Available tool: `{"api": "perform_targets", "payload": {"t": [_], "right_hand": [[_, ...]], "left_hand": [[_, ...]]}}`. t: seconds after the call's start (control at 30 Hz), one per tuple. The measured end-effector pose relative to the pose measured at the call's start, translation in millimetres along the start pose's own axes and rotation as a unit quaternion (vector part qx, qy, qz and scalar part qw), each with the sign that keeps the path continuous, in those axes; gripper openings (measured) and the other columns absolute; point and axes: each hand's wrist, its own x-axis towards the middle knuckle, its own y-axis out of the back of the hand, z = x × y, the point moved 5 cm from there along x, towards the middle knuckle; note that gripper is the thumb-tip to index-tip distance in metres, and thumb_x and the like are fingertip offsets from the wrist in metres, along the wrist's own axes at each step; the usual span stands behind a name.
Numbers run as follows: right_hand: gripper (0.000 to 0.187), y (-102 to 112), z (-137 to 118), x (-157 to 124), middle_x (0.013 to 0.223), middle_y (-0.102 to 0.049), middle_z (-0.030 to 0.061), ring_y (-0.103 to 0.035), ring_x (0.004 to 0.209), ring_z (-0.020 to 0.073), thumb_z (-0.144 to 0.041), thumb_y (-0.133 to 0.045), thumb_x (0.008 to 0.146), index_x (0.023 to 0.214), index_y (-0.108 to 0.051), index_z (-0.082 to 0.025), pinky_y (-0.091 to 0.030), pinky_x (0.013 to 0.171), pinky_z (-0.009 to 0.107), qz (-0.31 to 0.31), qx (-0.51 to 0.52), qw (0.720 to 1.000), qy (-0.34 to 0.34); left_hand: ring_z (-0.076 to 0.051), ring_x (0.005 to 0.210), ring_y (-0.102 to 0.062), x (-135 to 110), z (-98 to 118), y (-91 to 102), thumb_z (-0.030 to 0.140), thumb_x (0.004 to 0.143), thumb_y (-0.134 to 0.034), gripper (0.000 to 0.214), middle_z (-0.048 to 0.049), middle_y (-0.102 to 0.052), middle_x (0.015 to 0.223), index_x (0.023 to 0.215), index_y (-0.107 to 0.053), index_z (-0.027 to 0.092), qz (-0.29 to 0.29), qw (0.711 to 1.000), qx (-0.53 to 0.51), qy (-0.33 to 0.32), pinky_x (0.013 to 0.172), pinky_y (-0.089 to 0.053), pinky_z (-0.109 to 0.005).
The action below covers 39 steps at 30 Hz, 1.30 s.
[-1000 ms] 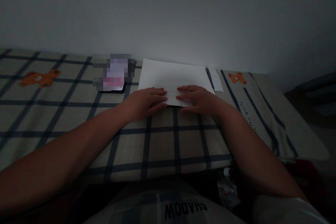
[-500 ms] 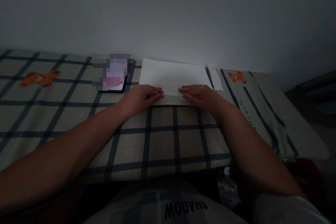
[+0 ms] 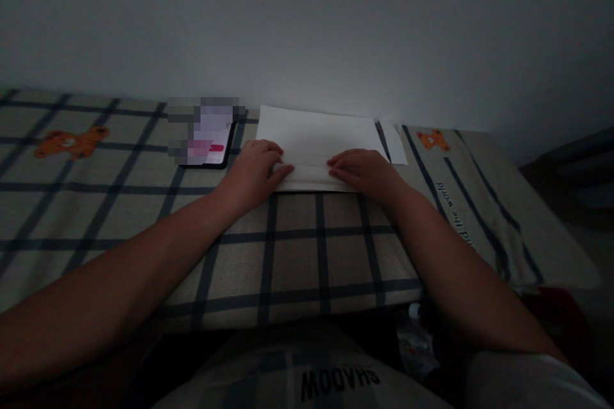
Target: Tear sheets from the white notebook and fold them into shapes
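A white sheet of paper lies on the checked cloth close to the wall, its near edge folded over into a narrow strip. My left hand is at the strip's left end, fingers curled and pinching the fold. My right hand is at the right end, fingers together and pressed onto the fold. Both forearms stretch across the cloth toward the paper.
A phone with a lit screen lies just left of the paper. A smaller white slip sits at the paper's right edge. The cloth has orange bear prints and drops off at the right. A plain wall stands right behind.
The paper's near edge has been folded up and away from me. Both hands have moved a little farther from me and apart, the left one curling onto the fold.
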Motion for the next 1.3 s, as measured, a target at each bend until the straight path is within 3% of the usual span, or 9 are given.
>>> {"api": "perform_targets", "payload": {"t": [0.23, 0.4, 0.57, 0.67, 0.73, 0.87, 1.3], "right_hand": [[0.016, -2, 1, 1, 0.1, -0.075, 0.0083, -0.069, 0.095, 0.0228, -0.03, -0.064, 0.092, 0.086, -0.075, -0.019, -0.051, 0.092, 0.04, 0.027, -0.014, 0.999, -0.012], [0.015, -6, 1, 1, 0.098, -0.073, 0.0088, -0.067, 0.095, 0.0229, -0.028, -0.062, 0.091, 0.083, -0.072, -0.019, -0.05, 0.093, 0.04, 0.042, -0.009, 0.999, -0.007], [0.013, -9, 0, 4, 0.095, -0.071, 0.009, -0.065, 0.094, 0.0238, -0.025, -0.061, 0.088, 0.078, -0.068, -0.02, -0.05, 0.093, 0.041, 0.052, -0.024, 0.998, 0.009], [0.012, -10, 0, 4, 0.093, -0.07, 0.0084, -0.064, 0.094, 0.0235, -0.022, -0.06, 0.087, 0.077, -0.066, -0.021, -0.049, 0.093, 0.041, 0.052, -0.03, 0.998, 0.007], [0.011, -10, 0, 4, 0.092, -0.07, 0.0085, -0.063, 0.094, 0.0235, -0.022, -0.06, 0.087, 0.077, -0.065, -0.021, -0.049, 0.093, 0.04, 0.056, -0.028, 0.998, 0.005], [0.011, -10, 1, 4, 0.093, -0.069, 0.0088, -0.062, 0.093, 0.0233, -0.024, -0.06, 0.089, 0.079, -0.064, -0.021, -0.049, 0.091, 0.04, 0.059, -0.024, 0.998, -0.003], [0.011, -10, 0, 4, 0.087, -0.063, 0.0072, -0.058, 0.086, 0.0223, -0.02, -0.063, 0.085, 0.074, -0.062, -0.021, -0.047, 0.083, 0.039, 0.08, -0.011, 0.996, -0.039]], "left_hand": [[-0.029, 0.114, -0.056, -2, 0, 0.5, 0.039, 0.093, -0.056, 0.027, -0.0122, -0.068, 0.114, 0.097, -0.069, 0.016, 0.008, 1.0, 0.014, 0.022, 0.104, -0.043, -0.048], [-0.028, 0.112, -0.059, -2, 6, 2.2, 0.03, 0.096, -0.05, 0.025, -0.0119, -0.069, 0.111, 0.105, -0.068, 0.016, 0.007, 0.999, 0.041, 0.004, 0.102, -0.046, -0.047], [-0.029, 0.128, -0.055, -6, 21, 1.3, 0.019, 0.099, -0.042, 0.038, -0.0127, -0.064, 0.135, 0.13, -0.063, 0.015, 0.0, 0.992, 0.098, -0.079, 0.111, -0.04, -0.05], [-0.03, 0.138, -0.05, -12, 30, -8.3, 0.028, 0.103, -0.04, 0.043, -0.0122, -0.055, 0.149, 0.142, -0.056, 0.018, -0.059, 0.979, 0.106, -0.162, 0.117, -0.035, -0.052], [-0.031, 0.142, -0.046, -16, 32, -13.8, 0.04, 0.103, -0.043, 0.05, -0.0143, -0.048, 0.155, 0.148, -0.05, 0.02, -0.094, 0.973, 0.105, -0.184, 0.117, -0.035, -0.051], [-0.032, 0.146, -0.041, -20, 32, -16.2, 0.053, 0.102, -0.041, 0.06, -0.0158, -0.041, 0.16, 0.153, -0.045, 0.022, -0.112, 0.971, 0.124, -0.172, 0.118, -0.033, -0.049], [-0.031, 0.147, -0.038, -21, 32, -14.0, 0.057, 0.099, -0.045, 0.064, -0.0132, -0.038, 0.162, 0.154, -0.042, 0.025, -0.133, 0.974, 0.107, -0.146, 0.12, -0.028, -0.047]]}}
